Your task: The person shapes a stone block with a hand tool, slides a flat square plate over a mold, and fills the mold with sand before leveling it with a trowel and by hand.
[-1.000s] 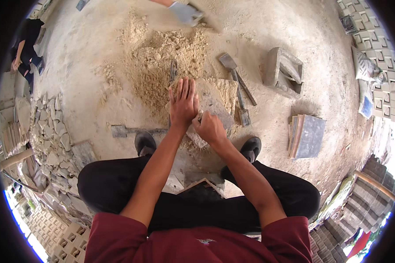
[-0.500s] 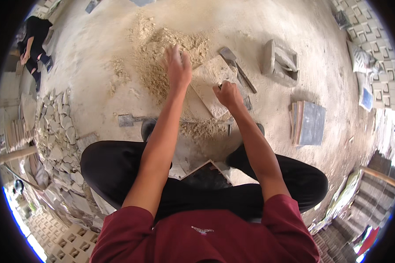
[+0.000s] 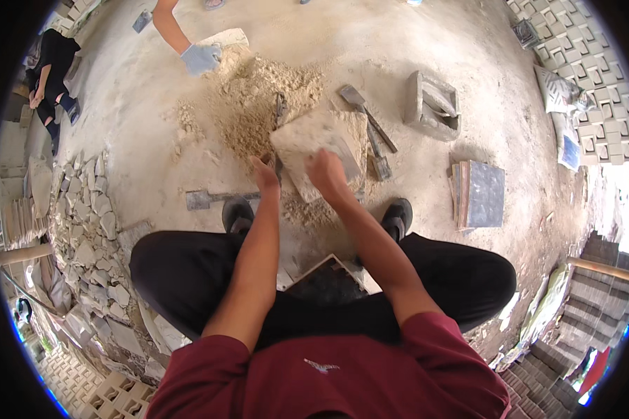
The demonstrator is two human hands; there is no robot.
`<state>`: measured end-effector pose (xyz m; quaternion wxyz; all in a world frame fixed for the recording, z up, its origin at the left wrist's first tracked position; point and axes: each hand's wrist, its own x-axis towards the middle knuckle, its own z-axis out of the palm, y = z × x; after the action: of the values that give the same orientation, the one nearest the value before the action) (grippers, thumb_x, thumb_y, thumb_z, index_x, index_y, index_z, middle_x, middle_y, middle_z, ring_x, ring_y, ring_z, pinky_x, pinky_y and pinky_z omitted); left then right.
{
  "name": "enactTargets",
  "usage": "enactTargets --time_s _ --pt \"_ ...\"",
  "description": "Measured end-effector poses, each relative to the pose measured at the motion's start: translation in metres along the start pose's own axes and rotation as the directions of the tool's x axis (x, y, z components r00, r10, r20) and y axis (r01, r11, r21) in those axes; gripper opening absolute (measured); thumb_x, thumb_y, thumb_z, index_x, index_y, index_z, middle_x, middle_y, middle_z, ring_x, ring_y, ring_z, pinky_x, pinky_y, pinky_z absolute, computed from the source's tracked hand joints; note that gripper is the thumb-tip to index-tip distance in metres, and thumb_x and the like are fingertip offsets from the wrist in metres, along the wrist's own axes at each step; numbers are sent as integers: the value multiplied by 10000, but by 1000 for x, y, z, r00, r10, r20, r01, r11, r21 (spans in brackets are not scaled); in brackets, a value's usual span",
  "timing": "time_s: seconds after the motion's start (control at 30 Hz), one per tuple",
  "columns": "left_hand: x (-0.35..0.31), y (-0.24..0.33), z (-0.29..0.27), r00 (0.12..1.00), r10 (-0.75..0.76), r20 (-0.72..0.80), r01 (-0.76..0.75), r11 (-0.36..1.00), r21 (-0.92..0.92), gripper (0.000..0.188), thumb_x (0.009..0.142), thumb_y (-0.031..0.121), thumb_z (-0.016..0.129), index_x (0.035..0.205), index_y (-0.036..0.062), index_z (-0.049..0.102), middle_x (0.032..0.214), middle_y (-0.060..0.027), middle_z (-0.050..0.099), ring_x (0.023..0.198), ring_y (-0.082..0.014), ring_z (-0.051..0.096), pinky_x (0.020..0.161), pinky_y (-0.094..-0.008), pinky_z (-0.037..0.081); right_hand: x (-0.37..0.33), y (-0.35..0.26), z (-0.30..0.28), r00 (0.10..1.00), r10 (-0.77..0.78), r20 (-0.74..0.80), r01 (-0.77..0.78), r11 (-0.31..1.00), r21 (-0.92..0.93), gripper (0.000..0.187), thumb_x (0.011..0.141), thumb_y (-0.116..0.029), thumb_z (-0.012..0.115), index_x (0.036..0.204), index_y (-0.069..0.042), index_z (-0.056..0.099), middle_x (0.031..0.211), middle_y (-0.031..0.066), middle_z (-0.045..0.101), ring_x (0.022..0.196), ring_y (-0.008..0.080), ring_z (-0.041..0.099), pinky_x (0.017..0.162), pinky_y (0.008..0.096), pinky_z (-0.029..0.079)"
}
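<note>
My left hand (image 3: 265,174) is low at the near left of a dusty, pale flat block (image 3: 302,133), its fingers curled and partly hidden. A narrow dark bar (image 3: 280,110) runs up beside the block, just past that hand. My right hand (image 3: 325,171) is closed in a fist at the block's near side; motion blurs it, and whatever it grips is hidden. The block is tilted on a dust-covered board (image 3: 356,126). Behind lies a heap of tan sandy powder (image 3: 258,98). A co-worker's blue-grey gloved hand (image 3: 201,59) is at the heap, beside a pale slab (image 3: 225,39).
A flat-bladed tool (image 3: 353,96) and bars lie right of the board. Farther right are a grey box-shaped block (image 3: 433,108) and stacked dark plates (image 3: 483,194). A hammer-like tool (image 3: 199,200) lies by my left shoe. Broken stone pieces (image 3: 87,223) pile at left; another person (image 3: 52,70) sits far left.
My left hand has come from the powder heap down toward me. My right hand moved left and nearer. A tilted block now shows above the board, and a co-worker's gloved hand has entered.
</note>
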<state>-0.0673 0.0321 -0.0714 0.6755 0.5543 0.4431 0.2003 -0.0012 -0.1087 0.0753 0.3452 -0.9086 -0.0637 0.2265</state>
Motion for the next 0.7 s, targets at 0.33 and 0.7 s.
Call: enactTargets --time_s 0.33,0.7 --pt "1 35 -3 958 250 -140 -227 960 162 704 1033 541 280 1330 -47 526 1266 -197 620 1181 -346 575 1003 -419 414 -6 -7 -3 987 -159 31 162 963 -217 433 876 -355 588 875 67 688 895 317 664 885 467 657 815 513 528" --pt "-67 55 26 729 485 483 -640 231 733 577 1003 311 341 1505 30 315 1575 -178 288 1492 -296 204 1204 -524 69 -31 38 -31 939 -212 270 326 800 -503 397 884 -418 588 885 -29 665 794 231 692 755 390 703 658 487 569"
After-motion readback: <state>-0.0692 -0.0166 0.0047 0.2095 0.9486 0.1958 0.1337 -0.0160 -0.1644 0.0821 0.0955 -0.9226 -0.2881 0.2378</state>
